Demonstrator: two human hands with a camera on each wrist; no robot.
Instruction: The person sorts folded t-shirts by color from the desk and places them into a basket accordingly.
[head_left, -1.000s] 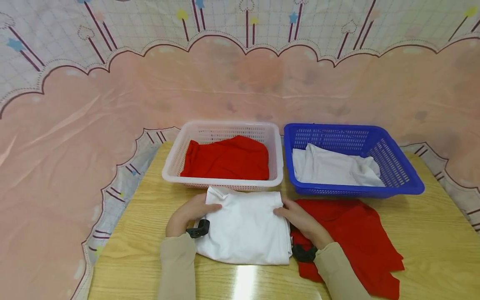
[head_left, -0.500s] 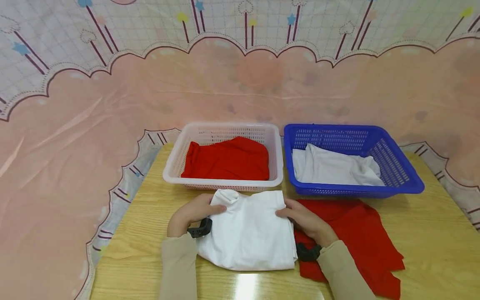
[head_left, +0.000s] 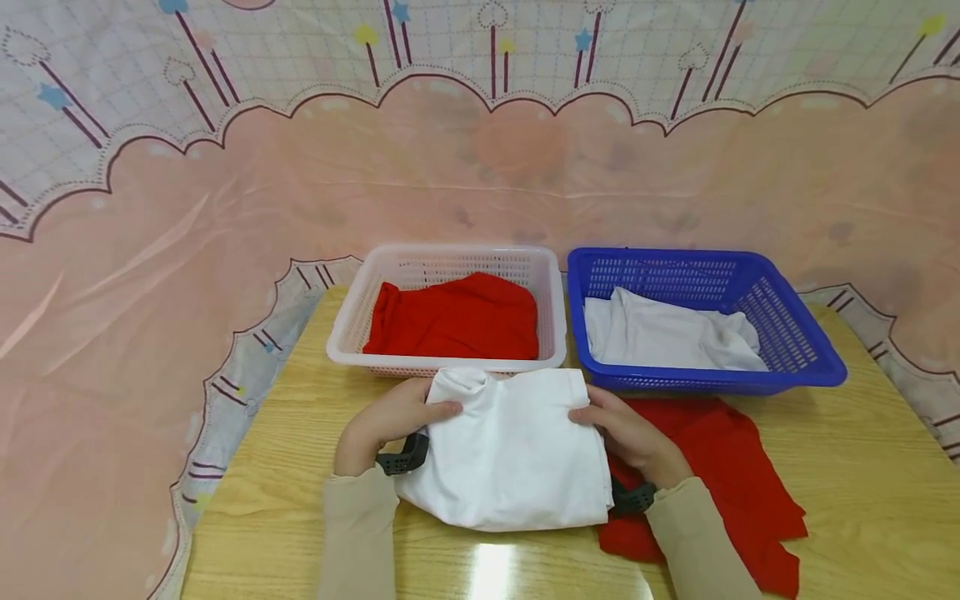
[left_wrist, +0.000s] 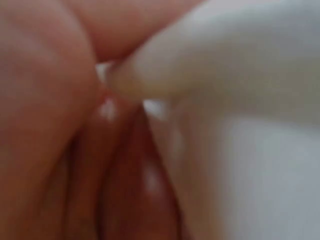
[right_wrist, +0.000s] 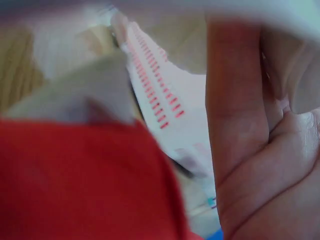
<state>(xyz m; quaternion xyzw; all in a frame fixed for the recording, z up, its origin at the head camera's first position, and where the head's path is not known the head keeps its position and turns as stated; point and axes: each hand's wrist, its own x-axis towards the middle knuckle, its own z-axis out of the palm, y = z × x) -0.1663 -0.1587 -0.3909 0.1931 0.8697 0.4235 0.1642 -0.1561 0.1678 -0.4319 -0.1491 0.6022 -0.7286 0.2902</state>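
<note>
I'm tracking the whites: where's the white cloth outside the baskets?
In the head view, the white cloth is at lower center, held by the left hand and right hand, in front of the white basket and left of the loose red cloth.

Held white cloth: matt, soft-looking, lightly creased. Spread red cloth: matt fabric, fairly smooth. White basket: plastic, perforated walls, smooth rim with slight sheen. Blue basket: plastic, perforated likewise, low gloss. Table: wood-grain top, glossy, bright glare patch. Backdrop: cloth, wrinkled, faint shine on creases. Sleeves: matt cloth.
</note>
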